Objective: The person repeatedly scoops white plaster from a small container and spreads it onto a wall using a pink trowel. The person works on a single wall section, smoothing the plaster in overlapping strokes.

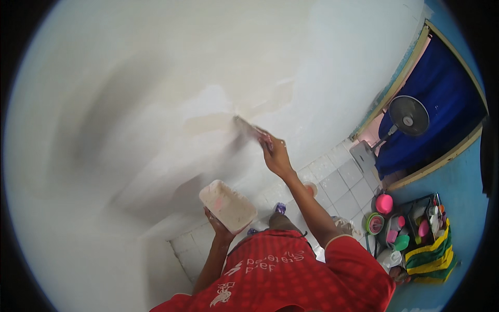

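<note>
My right hand (pixel 277 158) grips the reddish handle of a putty knife (pixel 248 126). The knife's far edge meets the pale wall (pixel 171 99), where damp-looking beige strokes and whiter patches show. In my left hand (pixel 219 227) is a shallow rectangular tub (pixel 227 204), held from below and tilted toward me. Its inside is smeared with off-white paste and one pinkish spot. Most of my left fingers are hidden beneath the tub.
White floor tiles (pixel 349 173) run along the wall's foot. To the right, a standing fan (pixel 408 116) is before a dark blue curtain (pixel 442 93) in a doorway. Colourful bowls (pixel 375 223), a dish rack (pixel 416 223) and a yellow-green striped cloth (pixel 431 260) crowd the lower right.
</note>
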Available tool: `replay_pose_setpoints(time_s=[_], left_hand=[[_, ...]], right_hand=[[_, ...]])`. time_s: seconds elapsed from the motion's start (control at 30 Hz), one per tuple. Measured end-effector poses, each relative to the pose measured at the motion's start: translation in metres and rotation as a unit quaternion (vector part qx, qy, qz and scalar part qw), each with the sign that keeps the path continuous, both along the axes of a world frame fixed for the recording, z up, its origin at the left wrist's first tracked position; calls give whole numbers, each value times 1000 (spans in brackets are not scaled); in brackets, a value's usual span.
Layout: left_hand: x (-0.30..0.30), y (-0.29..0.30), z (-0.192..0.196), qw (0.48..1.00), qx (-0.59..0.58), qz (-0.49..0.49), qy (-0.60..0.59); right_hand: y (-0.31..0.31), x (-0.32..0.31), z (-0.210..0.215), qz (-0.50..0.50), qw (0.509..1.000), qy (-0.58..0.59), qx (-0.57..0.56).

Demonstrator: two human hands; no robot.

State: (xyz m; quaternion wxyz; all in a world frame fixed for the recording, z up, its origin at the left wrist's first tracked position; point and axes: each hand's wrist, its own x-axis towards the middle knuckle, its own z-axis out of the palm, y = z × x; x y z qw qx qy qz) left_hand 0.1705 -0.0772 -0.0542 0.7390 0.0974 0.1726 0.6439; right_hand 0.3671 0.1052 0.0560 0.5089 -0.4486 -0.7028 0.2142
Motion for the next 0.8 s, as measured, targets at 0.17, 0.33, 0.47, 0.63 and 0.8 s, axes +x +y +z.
replay_pose_setpoints(time_s=[0.17, 0.33, 0.47, 0.63, 0.8], left_hand=[[13, 17, -2, 993, 60, 31, 95], [18, 18, 2, 997, 57, 13, 53], [20, 21, 10, 999, 41, 3, 21], [17, 22, 11, 999, 36, -7, 14], [19, 26, 12, 999, 29, 5, 28]], right_hand=[[-14, 38, -48, 129, 838, 427, -315], [-32, 62, -31, 120, 765, 551, -309], [-11, 92, -52, 52, 920, 334, -198], [25, 95, 2, -76, 975, 208, -24], [74, 90, 51, -156, 931, -88, 318]])
